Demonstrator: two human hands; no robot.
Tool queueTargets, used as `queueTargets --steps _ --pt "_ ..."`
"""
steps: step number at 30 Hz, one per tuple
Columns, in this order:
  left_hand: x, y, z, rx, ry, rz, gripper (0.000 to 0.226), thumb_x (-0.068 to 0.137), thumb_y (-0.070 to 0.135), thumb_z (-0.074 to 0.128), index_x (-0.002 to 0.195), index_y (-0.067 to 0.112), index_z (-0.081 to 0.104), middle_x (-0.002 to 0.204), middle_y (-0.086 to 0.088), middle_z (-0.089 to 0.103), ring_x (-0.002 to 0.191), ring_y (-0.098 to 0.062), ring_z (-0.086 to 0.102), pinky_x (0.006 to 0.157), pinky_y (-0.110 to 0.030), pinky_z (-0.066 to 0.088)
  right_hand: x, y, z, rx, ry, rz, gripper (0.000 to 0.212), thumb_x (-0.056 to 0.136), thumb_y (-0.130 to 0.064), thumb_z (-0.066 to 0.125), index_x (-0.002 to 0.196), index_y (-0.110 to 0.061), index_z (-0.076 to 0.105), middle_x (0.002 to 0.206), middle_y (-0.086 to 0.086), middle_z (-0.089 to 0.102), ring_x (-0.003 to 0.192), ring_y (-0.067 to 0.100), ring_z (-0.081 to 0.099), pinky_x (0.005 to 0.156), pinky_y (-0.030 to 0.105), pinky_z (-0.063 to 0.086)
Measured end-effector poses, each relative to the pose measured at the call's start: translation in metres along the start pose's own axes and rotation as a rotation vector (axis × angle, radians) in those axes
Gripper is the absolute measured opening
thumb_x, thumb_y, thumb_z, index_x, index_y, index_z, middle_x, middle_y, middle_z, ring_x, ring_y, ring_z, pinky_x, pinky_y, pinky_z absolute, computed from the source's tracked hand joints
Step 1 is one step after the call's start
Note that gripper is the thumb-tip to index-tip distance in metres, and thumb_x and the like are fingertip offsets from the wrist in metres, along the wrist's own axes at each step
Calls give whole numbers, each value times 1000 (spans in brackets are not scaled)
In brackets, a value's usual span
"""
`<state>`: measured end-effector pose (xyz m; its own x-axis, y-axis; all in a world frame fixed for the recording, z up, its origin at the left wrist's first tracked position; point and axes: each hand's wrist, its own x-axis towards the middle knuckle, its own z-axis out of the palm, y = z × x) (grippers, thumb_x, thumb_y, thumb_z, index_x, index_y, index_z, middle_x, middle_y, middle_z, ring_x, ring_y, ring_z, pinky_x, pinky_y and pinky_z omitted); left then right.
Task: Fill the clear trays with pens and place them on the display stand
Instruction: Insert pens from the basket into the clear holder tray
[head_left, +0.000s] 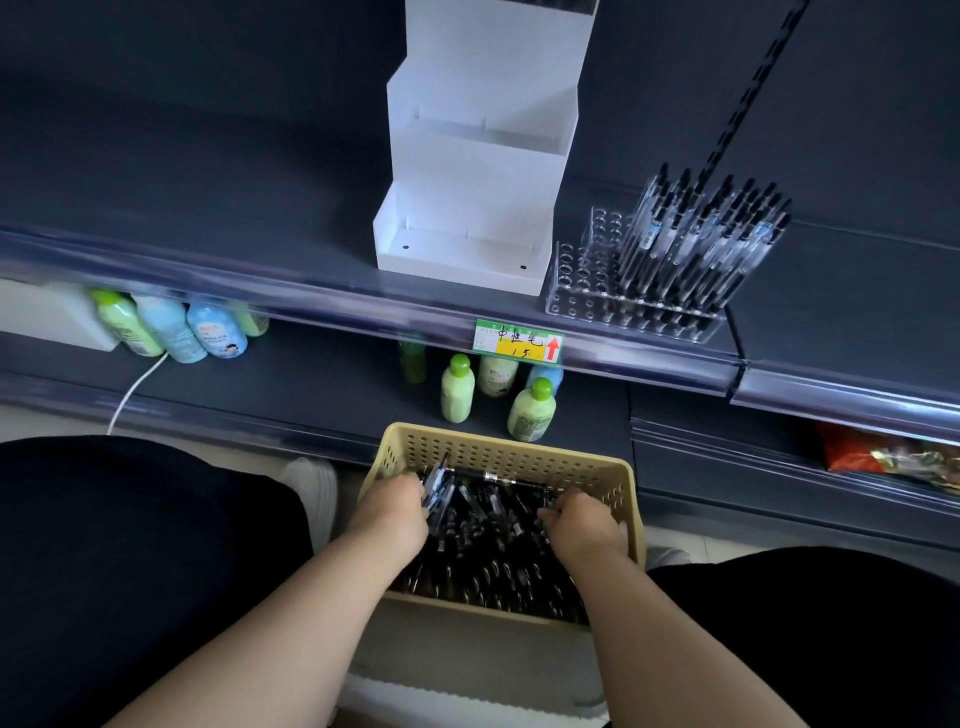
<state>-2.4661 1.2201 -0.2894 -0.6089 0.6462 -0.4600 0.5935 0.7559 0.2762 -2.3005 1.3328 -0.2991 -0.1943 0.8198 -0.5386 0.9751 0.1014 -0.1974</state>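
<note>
A beige perforated basket (498, 452) full of black pens (493, 540) sits low in front of me. My left hand (392, 512) is inside it at the left, closed around a small bunch of pens. At the basket's right, my right hand (582, 525) reaches in with its fingers curled among the pens. On the shelf above, a clear tray (582, 291) with rows of holes stands right of a white stepped display stand (467, 208). The tray's right half holds several upright pens (701, 239); its left holes stand bare.
A yellow and green price label (519, 342) hangs on the shelf edge (260, 291). Green and blue bottles (457, 389) stand on the lower shelf, with more bottles (171, 327) at the left. A white cable (135, 389) runs down there. Red packets (883, 452) lie at the right.
</note>
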Motion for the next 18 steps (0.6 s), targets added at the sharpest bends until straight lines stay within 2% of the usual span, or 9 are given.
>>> queueTargets --steps 5,8,10,12,14,18 --pt "-5 -1 -6 -210 41 95 32 87 21 62 118 22 53 101 5 66 94 -14 59 79 -22 44 5 -8 4 1 9 -11 28 91 -34 53 111 -16 60 112 7 63 102 27 60 83 34 50" --pt "-9 1 -3 -289 64 136 39 85 19 63 121 24 51 88 9 61 82 -12 56 70 -21 43 4 -11 2 49 16 -4 27 89 -31 52 110 -13 58 113 10 61 100 29 59 83 35 50" --pt "-10 3 -2 -352 66 154 43 85 16 62 124 26 49 81 12 57 72 -8 53 59 -17 38 2 -12 -1 116 28 3 28 89 -31 51 110 -13 53 110 10 61 99 30 59 80 34 47" --pt "-11 7 -2 -402 81 164 42 84 14 61 121 28 49 79 14 53 67 -2 50 51 -12 33 -2 -12 -6 176 54 2 27 89 -33 50 109 -15 50 108 9 62 98 29 59 77 34 43" --pt "-12 10 -4 -439 109 172 35 82 15 61 113 28 50 80 18 51 67 1 50 50 -10 34 -9 -13 -11 227 107 -20 24 89 -35 50 106 -18 49 104 6 63 94 28 60 75 33 42" --pt "-16 24 -12 -577 137 201 15 86 22 58 94 32 50 83 18 58 65 -5 56 55 -21 43 -25 -17 -27 374 300 -152 18 89 -31 50 105 -25 44 92 -1 64 77 23 62 68 36 52"
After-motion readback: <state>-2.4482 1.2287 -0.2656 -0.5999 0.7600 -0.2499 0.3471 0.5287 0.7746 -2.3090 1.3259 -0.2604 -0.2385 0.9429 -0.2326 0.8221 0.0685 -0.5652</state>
